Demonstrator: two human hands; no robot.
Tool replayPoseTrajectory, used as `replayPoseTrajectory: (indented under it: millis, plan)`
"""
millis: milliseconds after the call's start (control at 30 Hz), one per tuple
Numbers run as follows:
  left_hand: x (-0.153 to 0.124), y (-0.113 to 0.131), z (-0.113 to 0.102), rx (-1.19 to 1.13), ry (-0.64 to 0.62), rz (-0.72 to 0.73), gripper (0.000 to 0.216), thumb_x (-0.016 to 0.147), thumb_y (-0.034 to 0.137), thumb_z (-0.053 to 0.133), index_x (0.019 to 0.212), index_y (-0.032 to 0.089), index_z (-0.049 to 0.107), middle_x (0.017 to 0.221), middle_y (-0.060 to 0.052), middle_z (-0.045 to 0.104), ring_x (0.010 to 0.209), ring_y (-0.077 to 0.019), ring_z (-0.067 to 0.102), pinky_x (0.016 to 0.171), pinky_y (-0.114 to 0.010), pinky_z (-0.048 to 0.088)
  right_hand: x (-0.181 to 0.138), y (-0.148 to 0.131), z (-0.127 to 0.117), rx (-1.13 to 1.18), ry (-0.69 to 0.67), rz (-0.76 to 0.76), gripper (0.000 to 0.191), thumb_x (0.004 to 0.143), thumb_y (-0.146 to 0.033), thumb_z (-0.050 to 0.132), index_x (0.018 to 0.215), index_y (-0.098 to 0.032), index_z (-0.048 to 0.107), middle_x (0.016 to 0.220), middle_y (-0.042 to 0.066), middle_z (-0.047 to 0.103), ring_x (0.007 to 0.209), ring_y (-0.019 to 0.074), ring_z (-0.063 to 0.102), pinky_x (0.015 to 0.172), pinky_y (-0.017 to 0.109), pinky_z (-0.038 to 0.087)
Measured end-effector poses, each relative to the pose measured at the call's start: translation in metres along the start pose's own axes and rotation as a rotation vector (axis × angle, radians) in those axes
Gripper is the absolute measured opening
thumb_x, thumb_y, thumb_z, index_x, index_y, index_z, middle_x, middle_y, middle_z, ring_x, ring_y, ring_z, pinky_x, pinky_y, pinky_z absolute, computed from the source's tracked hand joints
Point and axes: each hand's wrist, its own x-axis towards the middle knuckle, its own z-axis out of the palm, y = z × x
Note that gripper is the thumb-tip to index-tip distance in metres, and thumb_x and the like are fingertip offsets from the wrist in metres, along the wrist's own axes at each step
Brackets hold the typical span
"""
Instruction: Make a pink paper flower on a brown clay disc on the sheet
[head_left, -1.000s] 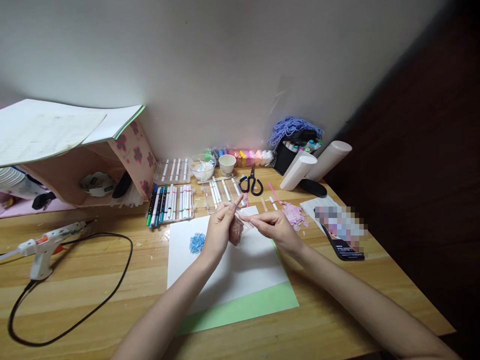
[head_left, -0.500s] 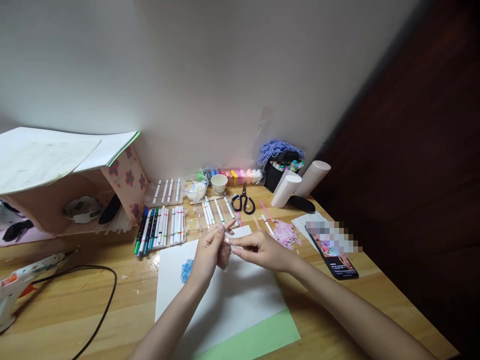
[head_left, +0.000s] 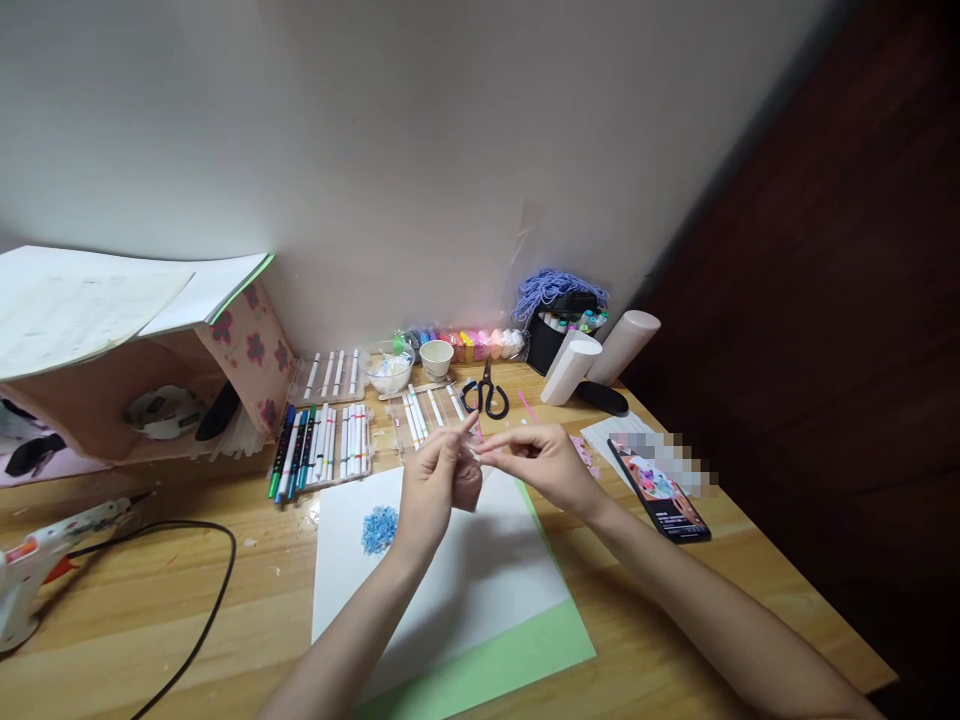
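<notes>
Above a white sheet of paper (head_left: 480, 600), my left hand (head_left: 431, 490) is closed with its index finger pointing up, around something small that I cannot make out. A pinkish, slightly shiny lump (head_left: 467, 486) shows below its fingers; whether it is a wrapped piece or curled fingers is unclear. My right hand (head_left: 546, 465) pinches thumb and forefinger together beside the left fingertips, on a tiny whitish bit too small to name. A round patch of blue scraps (head_left: 379, 530) lies on the paper, left of my left wrist.
Marker pens (head_left: 322, 445) in open cases, a clear bowl (head_left: 390, 370), a paper cup (head_left: 436, 360) and black-handled scissors (head_left: 486, 395) stand behind. Pink scraps (head_left: 587, 455) and a phone (head_left: 660, 490) lie right. At left are a glue gun (head_left: 52, 560) with its cord and a pink box (head_left: 255, 350).
My right hand has drawn slightly up and right, and my left hand has turned a little, showing more of the pinkish lump. The view has shifted slightly.
</notes>
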Motion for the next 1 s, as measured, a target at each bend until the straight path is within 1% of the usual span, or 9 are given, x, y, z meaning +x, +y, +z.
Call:
replayPoseTrajectory:
  millis: [33, 100, 233, 333, 500, 667, 767, 900, 1000]
  plan:
    - [0.001, 0.000, 0.001, 0.012, 0.020, 0.019, 0.041, 0.088, 0.051, 0.050, 0.090, 0.017, 0.074, 0.088, -0.007, 0.067, 0.085, -0.0180, 0.060, 0.079, -0.028, 0.046, 0.000, 0.001, 0.000, -0.007, 0.088, 0.006, 0.034, 0.072, -0.048, 0.072, 0.081, -0.015, 0.072, 0.051, -0.006, 0.043, 0.049, 0.0080, 0.028, 0.048, 0.024, 0.020]
    - [0.003, -0.001, 0.003, 0.040, 0.035, 0.052, 0.039, 0.089, 0.047, 0.052, 0.088, 0.017, 0.075, 0.088, -0.007, 0.068, 0.085, -0.0179, 0.060, 0.081, -0.029, 0.045, 0.000, 0.002, -0.002, -0.037, 0.119, 0.022, 0.035, 0.073, -0.048, 0.072, 0.088, -0.016, 0.066, 0.052, -0.008, 0.033, 0.050, 0.0079, 0.028, 0.048, 0.024, 0.020]
    - [0.005, -0.005, 0.002, 0.069, 0.078, 0.062, 0.033, 0.085, 0.044, 0.059, 0.077, 0.016, 0.074, 0.082, -0.006, 0.069, 0.080, -0.0174, 0.061, 0.074, -0.026, 0.045, 0.002, 0.000, -0.010, -0.143, -0.114, 0.042, 0.033, 0.084, -0.049, 0.058, 0.081, -0.016, 0.062, 0.057, -0.006, 0.042, 0.054, 0.0084, 0.035, 0.051, 0.023, 0.025]
    - [0.007, -0.004, -0.001, 0.095, 0.108, 0.007, 0.028, 0.078, 0.041, 0.066, 0.071, 0.015, 0.071, 0.072, -0.004, 0.068, 0.070, -0.0154, 0.060, 0.066, -0.024, 0.045, 0.002, -0.001, -0.014, -0.257, -0.162, -0.047, 0.037, 0.089, -0.044, 0.052, 0.067, -0.015, 0.059, 0.061, -0.002, 0.049, 0.057, 0.0092, 0.040, 0.054, 0.023, 0.028]
    - [0.009, 0.003, -0.009, 0.149, -0.008, -0.055, 0.024, 0.075, 0.036, 0.068, 0.065, 0.014, 0.067, 0.063, -0.002, 0.067, 0.060, -0.0135, 0.058, 0.058, -0.022, 0.044, 0.000, 0.001, -0.016, -0.425, -0.172, -0.242, 0.034, 0.094, -0.036, 0.045, 0.069, -0.016, 0.055, 0.063, 0.000, 0.053, 0.058, 0.0105, 0.045, 0.058, 0.024, 0.031]
    - [0.004, 0.007, -0.009, 0.369, -0.054, 0.114, 0.024, 0.081, 0.028, 0.061, 0.061, 0.016, 0.063, 0.060, -0.001, 0.064, 0.058, -0.0126, 0.057, 0.059, -0.022, 0.043, 0.002, 0.001, -0.013, -0.405, -0.335, -0.161, 0.033, 0.093, -0.039, 0.045, 0.071, -0.017, 0.055, 0.062, -0.002, 0.052, 0.058, 0.0100, 0.045, 0.056, 0.022, 0.031]
    - [0.001, 0.007, -0.008, 0.476, -0.103, 0.213, 0.025, 0.083, 0.027, 0.059, 0.061, 0.017, 0.062, 0.061, -0.001, 0.064, 0.059, -0.0129, 0.058, 0.061, -0.023, 0.042, 0.004, 0.003, -0.010, -0.334, -0.402, -0.225, 0.030, 0.094, -0.033, 0.044, 0.073, -0.017, 0.060, 0.067, -0.001, 0.059, 0.061, 0.0106, 0.050, 0.059, 0.022, 0.034]
    - [0.005, 0.007, -0.013, 0.530, -0.187, 0.197, 0.024, 0.084, 0.031, 0.058, 0.065, 0.018, 0.062, 0.067, -0.002, 0.066, 0.065, -0.0148, 0.060, 0.063, -0.023, 0.043, 0.007, 0.008, -0.011, -0.423, -0.365, -0.348, 0.031, 0.092, -0.024, 0.044, 0.067, -0.017, 0.060, 0.061, 0.001, 0.059, 0.056, 0.0109, 0.047, 0.055, 0.023, 0.030]
    - [0.012, 0.008, -0.018, 0.633, -0.273, 0.195, 0.022, 0.083, 0.032, 0.060, 0.066, 0.018, 0.062, 0.068, -0.001, 0.066, 0.065, -0.0146, 0.059, 0.062, -0.023, 0.041, 0.010, 0.010, -0.015, -0.535, -0.379, -0.313, 0.032, 0.091, -0.027, 0.046, 0.065, -0.017, 0.061, 0.059, 0.001, 0.059, 0.054, 0.0108, 0.046, 0.054, 0.023, 0.027]
